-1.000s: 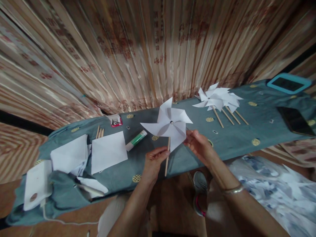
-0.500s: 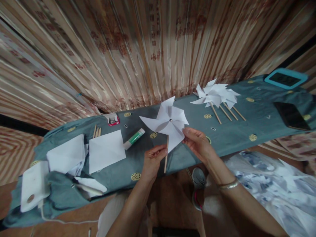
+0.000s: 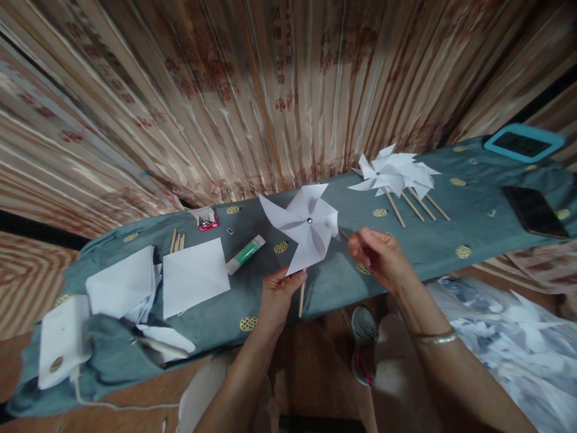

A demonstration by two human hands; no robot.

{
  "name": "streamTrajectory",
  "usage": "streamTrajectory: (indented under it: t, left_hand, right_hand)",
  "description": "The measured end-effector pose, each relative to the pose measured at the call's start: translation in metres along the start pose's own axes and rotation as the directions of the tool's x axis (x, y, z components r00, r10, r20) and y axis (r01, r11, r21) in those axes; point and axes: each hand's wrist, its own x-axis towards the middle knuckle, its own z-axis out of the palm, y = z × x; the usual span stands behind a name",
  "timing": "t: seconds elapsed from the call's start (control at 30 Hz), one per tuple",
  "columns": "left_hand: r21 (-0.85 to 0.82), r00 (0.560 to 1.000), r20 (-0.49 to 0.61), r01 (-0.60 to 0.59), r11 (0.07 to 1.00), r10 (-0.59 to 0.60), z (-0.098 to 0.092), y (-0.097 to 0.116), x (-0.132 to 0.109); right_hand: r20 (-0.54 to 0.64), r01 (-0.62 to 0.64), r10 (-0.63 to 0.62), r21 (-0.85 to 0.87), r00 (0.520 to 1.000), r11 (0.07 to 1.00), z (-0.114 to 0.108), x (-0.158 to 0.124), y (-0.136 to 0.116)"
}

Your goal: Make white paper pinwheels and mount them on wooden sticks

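A white paper pinwheel with a round metal pin at its centre stands on a thin wooden stick over the near middle of the table. My left hand pinches this stick just under the blades. To the right of the blades, apart from them, is my right hand, its fingers curled in and closed. A small dark sliver shows between it and the nearest blade; I cannot make out what it is. A silvery bangle circles the right wrist.
Several pinwheels lie at the back right, near a dark phone and a blue-framed device. Leftward are a glue stick, paper squares, short sticks, a pin box and a white corded device.
The pinwheel's blades have turned on the pin. My right hand has let go of a blade and moved a little right, its fingers curling. The left hand stays on the stick.
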Motion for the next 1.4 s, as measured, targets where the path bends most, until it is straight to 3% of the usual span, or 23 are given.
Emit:
streamTrajectory:
  t: [0.1,0.17,0.37,0.67,1.4]
  left_hand:
    - [0.008,0.999,0.031,0.024,1.0,-0.024,-0.001,0.001,-0.002]
    - [0.016,0.998,0.045,0.042,0.999,-0.043,-0.001,0.001,-0.002]
    - [0.014,0.996,0.054,0.071,0.997,-0.071,0.0,0.0,-0.001]
    - [0.029,1.0,-0.025,0.019,0.999,-0.018,-0.001,0.001,0.002]
    - [0.038,0.998,-0.065,-0.013,0.999,0.016,-0.003,0.002,0.005]
  right_hand:
    - [-0.2,0.129,-0.116,0.051,0.973,0.99,-0.016,0.013,-0.001]
    - [-0.26,0.159,-0.148,0.021,0.954,0.987,-0.019,0.021,0.004]
    - [-0.149,0.088,-0.083,0.027,0.985,0.996,-0.009,0.026,0.017]
    - [-0.152,0.062,-0.058,0.02,0.987,0.998,-0.001,0.02,0.018]
    - [-0.01,-0.02,0.019,-0.025,1.0,1.0,0.021,0.002,0.028]
